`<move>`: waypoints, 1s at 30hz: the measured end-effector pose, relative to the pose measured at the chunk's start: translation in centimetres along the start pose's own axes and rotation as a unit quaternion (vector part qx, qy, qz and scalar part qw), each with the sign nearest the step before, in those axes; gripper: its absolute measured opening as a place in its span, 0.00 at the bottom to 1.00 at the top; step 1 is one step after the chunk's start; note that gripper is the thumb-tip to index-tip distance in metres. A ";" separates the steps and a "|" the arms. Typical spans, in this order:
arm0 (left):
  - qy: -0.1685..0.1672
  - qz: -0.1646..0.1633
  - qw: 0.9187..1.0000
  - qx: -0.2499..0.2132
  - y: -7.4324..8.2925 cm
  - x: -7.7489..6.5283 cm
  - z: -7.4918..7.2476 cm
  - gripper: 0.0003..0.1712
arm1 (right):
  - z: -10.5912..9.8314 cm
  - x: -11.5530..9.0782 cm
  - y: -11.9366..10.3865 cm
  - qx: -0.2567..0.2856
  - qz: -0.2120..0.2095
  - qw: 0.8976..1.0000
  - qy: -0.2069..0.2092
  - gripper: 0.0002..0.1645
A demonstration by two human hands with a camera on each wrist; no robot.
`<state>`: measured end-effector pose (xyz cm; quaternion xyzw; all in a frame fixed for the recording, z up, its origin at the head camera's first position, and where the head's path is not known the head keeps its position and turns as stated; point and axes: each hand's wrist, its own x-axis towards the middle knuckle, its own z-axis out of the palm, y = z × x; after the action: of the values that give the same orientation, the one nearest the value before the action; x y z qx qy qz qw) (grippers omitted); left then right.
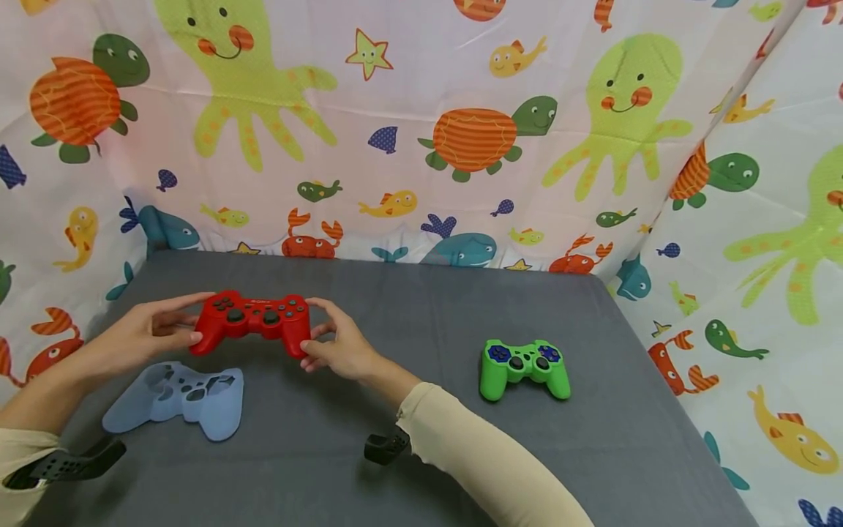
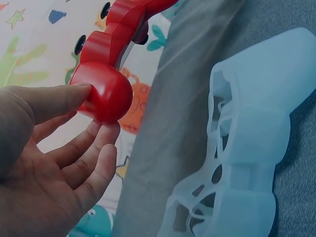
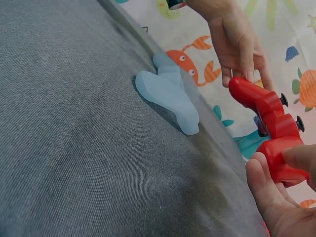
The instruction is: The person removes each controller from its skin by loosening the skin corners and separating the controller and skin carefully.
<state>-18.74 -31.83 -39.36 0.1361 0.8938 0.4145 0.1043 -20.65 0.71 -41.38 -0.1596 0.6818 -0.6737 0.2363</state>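
Note:
Both hands hold a red game controller [image 1: 253, 316] above the grey table, its sticks and buttons facing the head camera. My left hand [image 1: 148, 333] pinches its left grip between thumb and fingers. On the other end, the thumb and fingers of my right hand [image 1: 342, 344] grip the right handle. Below the left hand, a pale blue translucent silicone controller cover [image 1: 220, 410] lies on the table, hollow, with openings for the sticks and buttons. The left wrist view shows the red grip [image 2: 106, 94] beside this cover [image 2: 252, 148], apart from it.
A green controller [image 1: 520, 369] with blue button areas lies to the right on the grey table [image 1: 408, 315]. Behind and to the right hangs a white curtain [image 1: 408, 66] printed with sea animals. Black wrist straps with camera mounts [image 1: 388, 446] are worn on both arms.

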 end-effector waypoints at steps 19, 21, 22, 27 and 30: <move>-0.003 0.031 0.999 -0.027 2.5 -0.1 1.9 0.38 | -2.5 -2.8 -1.0 -0.026 -0.019 0.999 -0.017 0.41; -0.006 0.030 0.999 -0.031 2.9 -0.1 2.1 0.38 | -2.8 -3.1 -1.0 -0.027 -0.023 0.999 -0.020 0.41; -0.008 0.031 0.999 -0.033 3.0 -0.1 2.2 0.38 | -3.0 -3.2 -1.0 -0.029 -0.025 0.999 -0.021 0.41; -0.022 0.036 0.997 -0.057 3.5 -0.2 3.1 0.39 | -3.7 -4.1 -0.5 -0.040 -0.030 0.998 -0.031 0.41; -0.026 0.044 0.996 -0.069 3.6 -0.3 3.5 0.39 | -3.9 -4.5 -0.1 -0.045 -0.030 0.998 -0.036 0.41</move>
<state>-16.87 -27.23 -38.79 0.1787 0.8532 0.4756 0.1180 -19.02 6.45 -40.86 -0.2148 0.6975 -0.6429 0.2325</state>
